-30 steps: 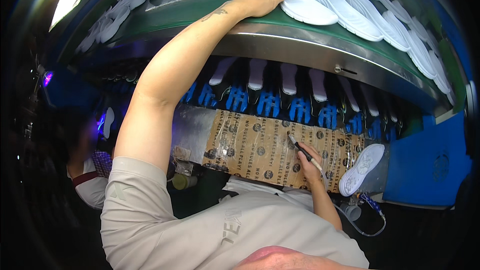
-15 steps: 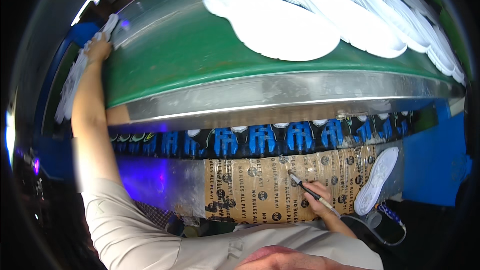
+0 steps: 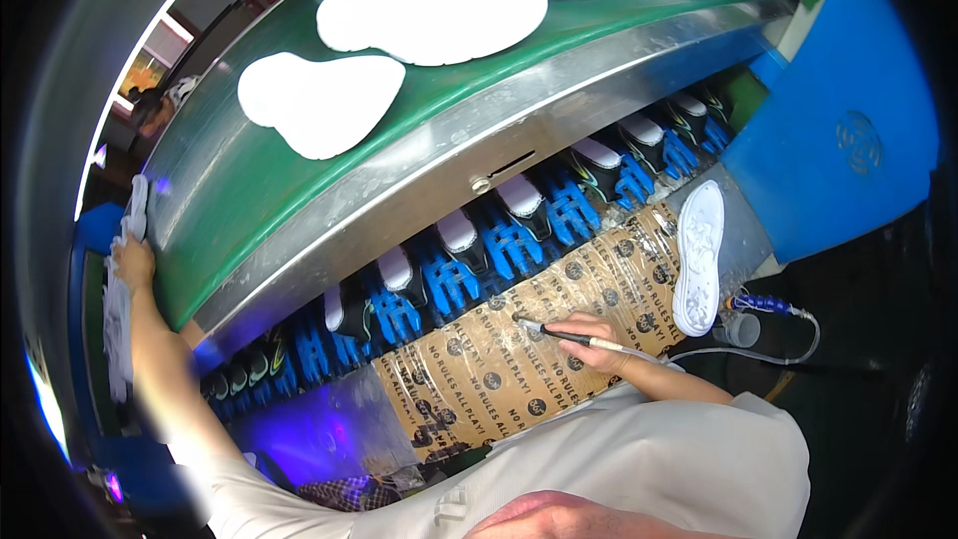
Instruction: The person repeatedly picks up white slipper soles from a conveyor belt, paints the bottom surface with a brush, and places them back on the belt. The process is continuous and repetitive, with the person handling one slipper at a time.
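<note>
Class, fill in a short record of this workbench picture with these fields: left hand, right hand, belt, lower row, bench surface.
left hand: left hand stretched far out, resting on a stack of white soles beside the belt
right hand: right hand holds a thin brush, tip over the printed cardboard
belt: green conveyor belt carrying loose white soles
lower row: shoe uppers on blue holders under the belt's metal edge
bench surface: one white sole lying at the cardboard's right end

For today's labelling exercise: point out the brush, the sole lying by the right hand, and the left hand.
brush (image 3: 574, 337), head view, on its dark handle.
sole (image 3: 699, 255), head view, on its middle.
left hand (image 3: 133, 262), head view, on the back of the hand.
</note>
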{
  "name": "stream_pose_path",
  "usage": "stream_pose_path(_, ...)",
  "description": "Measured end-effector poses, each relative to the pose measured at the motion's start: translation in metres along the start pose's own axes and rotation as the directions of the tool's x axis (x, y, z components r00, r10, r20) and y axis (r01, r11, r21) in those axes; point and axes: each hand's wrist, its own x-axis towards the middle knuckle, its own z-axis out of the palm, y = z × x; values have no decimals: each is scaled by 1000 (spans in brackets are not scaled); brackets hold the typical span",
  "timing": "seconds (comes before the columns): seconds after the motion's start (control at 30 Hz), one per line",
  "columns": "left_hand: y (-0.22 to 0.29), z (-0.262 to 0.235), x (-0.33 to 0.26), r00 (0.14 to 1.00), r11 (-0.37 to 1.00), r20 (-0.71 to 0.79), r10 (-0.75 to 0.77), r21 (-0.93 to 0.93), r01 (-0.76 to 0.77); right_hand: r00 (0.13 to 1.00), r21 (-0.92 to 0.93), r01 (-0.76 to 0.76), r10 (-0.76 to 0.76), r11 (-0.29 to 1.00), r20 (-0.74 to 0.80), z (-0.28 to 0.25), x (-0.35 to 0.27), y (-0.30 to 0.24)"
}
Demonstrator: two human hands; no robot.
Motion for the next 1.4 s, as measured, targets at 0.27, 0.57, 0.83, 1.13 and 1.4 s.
stream_pose_path(0.27, -10, 69, 46, 968, 976, 140, 209, 30, -215, 994, -38, -70, 72, 997, 83, -9, -4, -8)
stream_pose_path(0.57, -12, 68, 48, 974, 946, -98, 206, -236, -224, 998, -48, 3, 0, 999, 64, -1, -8, 3)
stream_pose_path(0.83, -12, -40, -86, 996, 838, 86, 34, -545, 18, 997, -10, 33, -32, 999, 72, 5, -8, 11)
stream_pose_path(1.13, -18, -211, -332, 998, -135, -37, -48, -990, -43, 995, 93, -94, 90, 991, 49, 6, -9, 13)
stream_pose_path(1.4, 95, -244, -498, 889, -946, 327, 321, 68, 317, 963, 408, -206, 259, 889, -78, -15, 0, -36)
